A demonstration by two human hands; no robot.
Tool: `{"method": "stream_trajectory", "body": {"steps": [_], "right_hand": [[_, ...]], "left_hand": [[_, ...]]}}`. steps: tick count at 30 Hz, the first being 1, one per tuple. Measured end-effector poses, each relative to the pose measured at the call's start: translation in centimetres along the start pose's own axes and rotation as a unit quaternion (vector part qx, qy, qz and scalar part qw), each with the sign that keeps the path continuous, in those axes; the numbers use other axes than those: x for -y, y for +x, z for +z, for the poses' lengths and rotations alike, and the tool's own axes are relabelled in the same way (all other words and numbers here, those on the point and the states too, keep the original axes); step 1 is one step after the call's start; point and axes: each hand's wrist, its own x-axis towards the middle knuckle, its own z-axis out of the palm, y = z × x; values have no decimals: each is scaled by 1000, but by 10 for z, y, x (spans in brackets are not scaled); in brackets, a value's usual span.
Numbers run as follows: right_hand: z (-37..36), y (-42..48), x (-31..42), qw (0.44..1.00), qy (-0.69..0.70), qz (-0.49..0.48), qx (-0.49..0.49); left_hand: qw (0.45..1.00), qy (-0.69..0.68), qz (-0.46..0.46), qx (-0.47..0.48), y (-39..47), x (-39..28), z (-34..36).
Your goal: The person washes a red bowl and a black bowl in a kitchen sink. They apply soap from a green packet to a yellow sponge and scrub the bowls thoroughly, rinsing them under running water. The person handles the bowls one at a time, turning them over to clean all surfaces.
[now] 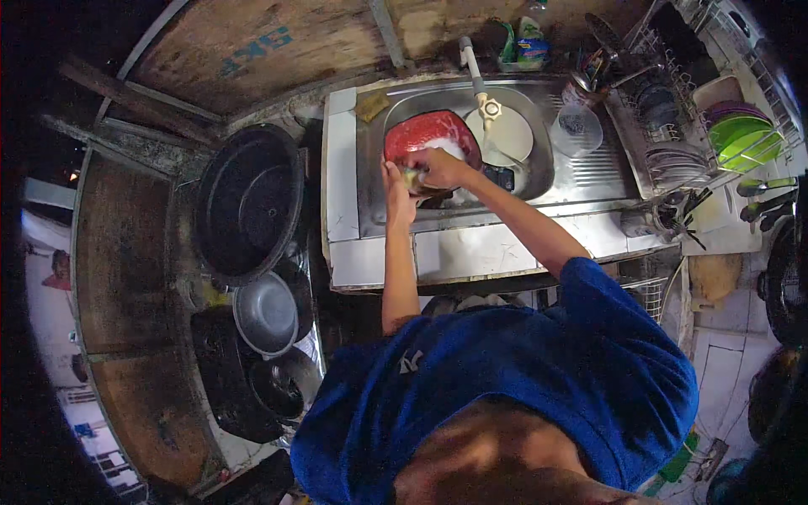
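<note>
A red, rounded-square pan (428,129) with a dark rim is tilted up over the stainless steel sink (544,183). White suds cover part of its red surface. My left hand (399,197) grips the pan's near left edge. My right hand (443,169) presses a yellowish sponge (413,180) against the pan's near side, and its fingers partly hide the sponge. Beyond the pan, a pale round plate (508,136) lies in the basin under a faucet (487,104) with a cream handle. A black object (500,178) shows beside my right wrist; what it is, I cannot tell.
A clear plastic container (577,130) stands on the drainboard. Racks on the right hold green plates (745,142) and other dishes. Bottles (532,44) stand behind the faucet. A brown cloth or scrubber (372,107) lies at the sink's corner. Left are a large black basin (249,202) and a metal bowl (266,314).
</note>
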Motion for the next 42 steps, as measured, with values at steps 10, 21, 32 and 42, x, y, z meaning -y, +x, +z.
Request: {"method": "stream_trajectory", "body": {"steps": [10, 21, 32, 42], "right_hand": [[-33, -11, -24, 928, -347, -123, 61], [-5, 2, -1, 967, -71, -105, -219], [3, -46, 10, 995, -26, -45, 87], [-8, -39, -13, 958, -261, -62, -103]], "left_hand": [[997, 42, -22, -55, -12, -30, 8], [988, 142, -37, 55, -31, -26, 29], [991, 120, 61, 1, -25, -19, -7], [976, 180, 109, 62, -49, -48, 19]]}}
